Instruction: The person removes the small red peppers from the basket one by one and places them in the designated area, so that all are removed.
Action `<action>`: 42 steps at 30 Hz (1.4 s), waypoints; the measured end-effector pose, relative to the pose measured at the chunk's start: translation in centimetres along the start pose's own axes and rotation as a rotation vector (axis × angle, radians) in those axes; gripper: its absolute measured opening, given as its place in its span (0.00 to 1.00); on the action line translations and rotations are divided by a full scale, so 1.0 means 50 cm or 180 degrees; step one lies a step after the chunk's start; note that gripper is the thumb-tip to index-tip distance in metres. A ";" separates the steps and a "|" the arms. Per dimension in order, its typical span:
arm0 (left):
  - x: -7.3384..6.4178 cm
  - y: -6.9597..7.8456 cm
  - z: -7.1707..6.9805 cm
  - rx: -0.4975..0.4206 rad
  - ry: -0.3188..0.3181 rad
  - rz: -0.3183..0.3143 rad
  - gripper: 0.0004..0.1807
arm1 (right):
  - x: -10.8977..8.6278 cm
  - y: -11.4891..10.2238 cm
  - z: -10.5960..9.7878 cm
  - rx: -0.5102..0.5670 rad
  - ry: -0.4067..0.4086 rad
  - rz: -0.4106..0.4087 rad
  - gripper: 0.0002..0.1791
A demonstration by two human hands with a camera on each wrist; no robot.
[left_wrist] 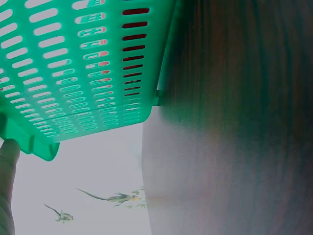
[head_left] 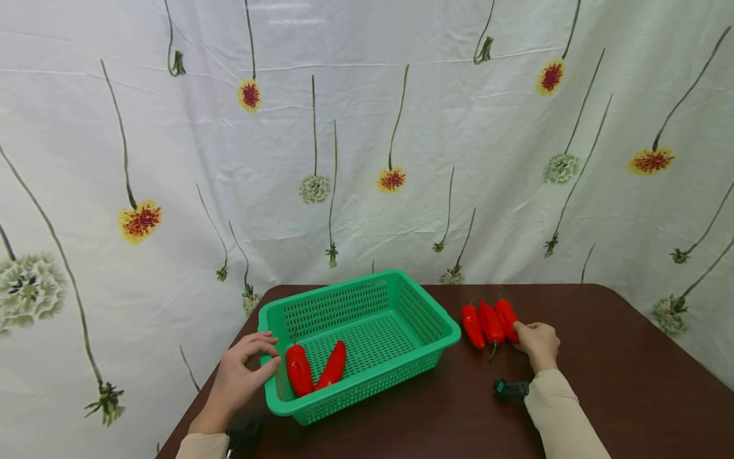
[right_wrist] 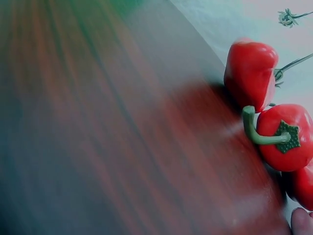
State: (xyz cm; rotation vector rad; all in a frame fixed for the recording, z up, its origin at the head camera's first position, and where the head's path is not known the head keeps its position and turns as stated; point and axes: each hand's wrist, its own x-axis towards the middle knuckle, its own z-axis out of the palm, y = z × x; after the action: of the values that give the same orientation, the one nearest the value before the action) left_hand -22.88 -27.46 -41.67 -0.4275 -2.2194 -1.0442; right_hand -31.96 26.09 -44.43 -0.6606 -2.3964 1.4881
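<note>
On the dark table stands a green plastic basket (head_left: 367, 389) with slotted sides. Two long red peppers, one upright against the left wall (head_left: 299, 370) and one slanted (head_left: 334, 365), lie in its left end. My left hand (head_left: 237, 376) rests at the basket's left rim, fingers loosely bent; a fingertip meets the rim in the left wrist view. Right of the basket, three red peppers lie side by side: a left one (head_left: 473, 327), a middle one (head_left: 492, 324) and a right one (head_left: 506, 319). My right hand (head_left: 538, 344) pinches the right one between thumb and fingers.
A white cloth (head_left: 367, 223) printed with flowers hangs behind the table (head_left: 596, 357). A dark wrist device (head_left: 510, 390) sits by the right sleeve, another (head_left: 245, 437) by the left. The basket takes up the table's left part.
</note>
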 end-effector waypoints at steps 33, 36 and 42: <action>0.000 -0.002 0.000 -0.0063 -0.0001 0.0032 0.10 | 0.009 -0.029 -0.049 -0.0559 -0.0587 -0.0226 0.20; 0.000 -0.003 0.000 -0.0051 -0.0001 0.0032 0.10 | 0.009 -0.034 -0.053 -0.0657 -0.0580 -0.0318 0.21; 0.000 0.000 0.000 -0.0027 -0.0007 0.0020 0.10 | 0.001 -0.056 -0.058 -0.0692 -0.0626 -0.0471 0.23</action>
State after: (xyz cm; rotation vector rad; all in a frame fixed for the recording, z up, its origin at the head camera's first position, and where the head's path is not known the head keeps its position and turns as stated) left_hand -22.87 -27.47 -41.67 -0.4394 -2.2149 -1.0508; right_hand -31.44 27.33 -40.62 -0.3832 -2.7169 1.2988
